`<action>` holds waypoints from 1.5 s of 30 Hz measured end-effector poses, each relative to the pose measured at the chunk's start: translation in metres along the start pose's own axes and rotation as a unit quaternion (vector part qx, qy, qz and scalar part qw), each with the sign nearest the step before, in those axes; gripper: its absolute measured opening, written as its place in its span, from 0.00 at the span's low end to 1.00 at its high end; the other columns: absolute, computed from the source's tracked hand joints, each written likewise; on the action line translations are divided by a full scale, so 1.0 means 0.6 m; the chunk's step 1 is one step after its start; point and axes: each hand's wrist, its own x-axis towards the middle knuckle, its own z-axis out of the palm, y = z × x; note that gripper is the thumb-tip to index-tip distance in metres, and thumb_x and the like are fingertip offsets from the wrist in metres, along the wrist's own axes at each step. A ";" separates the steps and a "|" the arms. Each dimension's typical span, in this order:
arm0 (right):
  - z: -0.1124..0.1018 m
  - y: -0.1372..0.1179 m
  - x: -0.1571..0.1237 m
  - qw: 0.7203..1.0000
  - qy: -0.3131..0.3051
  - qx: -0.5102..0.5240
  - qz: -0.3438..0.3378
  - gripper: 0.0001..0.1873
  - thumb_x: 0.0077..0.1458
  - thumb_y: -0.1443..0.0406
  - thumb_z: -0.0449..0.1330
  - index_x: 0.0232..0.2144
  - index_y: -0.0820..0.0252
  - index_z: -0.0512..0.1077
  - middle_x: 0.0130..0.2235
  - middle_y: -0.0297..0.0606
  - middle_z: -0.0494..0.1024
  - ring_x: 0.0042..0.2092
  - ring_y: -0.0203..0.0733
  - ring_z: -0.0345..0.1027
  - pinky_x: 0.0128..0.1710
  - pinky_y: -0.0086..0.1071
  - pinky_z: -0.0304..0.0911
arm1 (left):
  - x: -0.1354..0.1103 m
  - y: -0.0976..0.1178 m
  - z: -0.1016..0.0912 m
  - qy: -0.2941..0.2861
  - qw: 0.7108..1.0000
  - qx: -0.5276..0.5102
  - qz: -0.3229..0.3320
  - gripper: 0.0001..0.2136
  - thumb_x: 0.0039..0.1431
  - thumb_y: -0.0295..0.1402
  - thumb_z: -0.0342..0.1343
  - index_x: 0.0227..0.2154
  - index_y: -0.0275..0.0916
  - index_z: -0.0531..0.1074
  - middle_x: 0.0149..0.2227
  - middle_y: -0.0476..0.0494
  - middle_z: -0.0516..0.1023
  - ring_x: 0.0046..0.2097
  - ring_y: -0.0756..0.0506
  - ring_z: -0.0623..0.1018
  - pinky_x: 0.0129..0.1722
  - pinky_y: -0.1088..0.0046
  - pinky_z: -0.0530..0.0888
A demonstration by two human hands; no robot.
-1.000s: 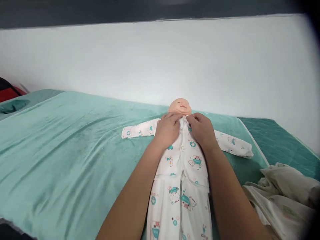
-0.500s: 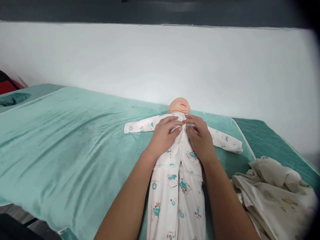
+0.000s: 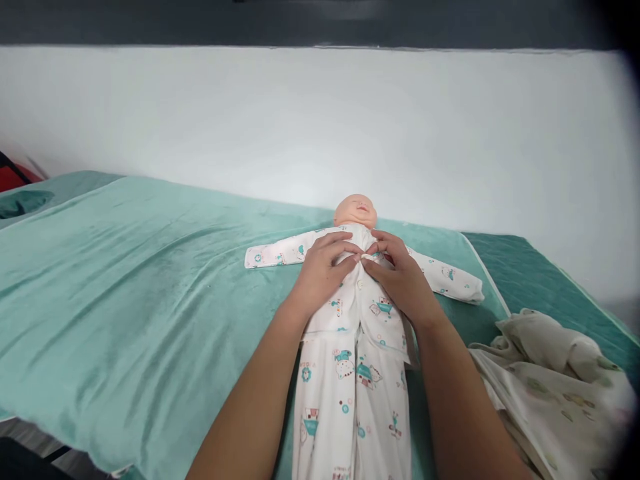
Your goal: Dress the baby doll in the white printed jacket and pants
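A baby doll [image 3: 356, 211] lies on its back on a green sheet, dressed in a white printed baby shirt [image 3: 345, 310] and matching pants [image 3: 327, 413]. Both sleeves stretch out sideways. At the chest, my left hand [image 3: 327, 267] pinches the front edge of the shirt between thumb and fingertips. My right hand [image 3: 395, 270] pinches the opposite edge, its fingertips meeting those of the left. Whatever lies between the fingertips is hidden. Just below them a small button [image 3: 359, 285] shows on the shirt front. The lower shirt edges hang slightly apart.
The green sheet [image 3: 165, 293] covers the bed, with a darker green cover [image 3: 520, 267] showing at the right. A crumpled pale cloth [image 3: 555, 393] lies at the lower right. Behind the bed stands a white wall [image 3: 250, 127]. Something red [image 3: 13, 177] shows at the far left.
The right thumb has moved inward and up, closing on the shirt edge beside the left thumb. My fingertips are closer together. The view has shifted slightly.
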 end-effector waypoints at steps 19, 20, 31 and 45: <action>0.011 -0.014 0.000 0.996 0.050 -0.029 -0.065 0.04 0.52 0.67 0.62 0.31 0.54 0.70 0.53 0.35 0.76 0.56 0.46 0.67 0.58 0.46 0.56 | 0.008 -0.002 0.000 0.010 0.992 -0.106 -0.062 0.02 0.56 0.33 0.61 0.31 0.44 0.78 0.55 0.48 0.75 0.60 0.42 0.70 0.61 0.61 0.64; 0.012 -0.016 0.000 0.996 0.051 -0.030 -0.067 0.04 0.52 0.67 0.62 0.31 0.54 0.70 0.52 0.34 0.76 0.55 0.46 0.67 0.58 0.46 0.57 | 0.008 -0.002 -0.001 0.006 0.991 -0.114 -0.067 0.02 0.56 0.34 0.61 0.31 0.43 0.78 0.56 0.48 0.75 0.60 0.42 0.70 0.60 0.62 0.64; 0.010 -0.006 0.005 0.998 0.053 0.008 -0.022 0.06 0.50 0.65 0.64 0.32 0.54 0.70 0.54 0.38 0.73 0.53 0.45 0.67 0.56 0.45 0.59 | 0.008 0.004 -0.003 0.009 0.992 -0.107 -0.072 0.05 0.59 0.31 0.58 0.31 0.44 0.78 0.55 0.50 0.75 0.57 0.43 0.73 0.60 0.60 0.66; 0.004 -0.006 0.004 1.000 0.006 -0.003 -0.019 0.06 0.54 0.59 0.63 0.29 0.52 0.70 0.59 0.34 0.70 0.61 0.51 0.60 0.63 0.53 0.51 | 0.007 0.005 -0.002 0.014 0.992 -0.097 -0.074 0.05 0.59 0.34 0.58 0.31 0.43 0.78 0.54 0.50 0.75 0.56 0.43 0.73 0.57 0.61 0.69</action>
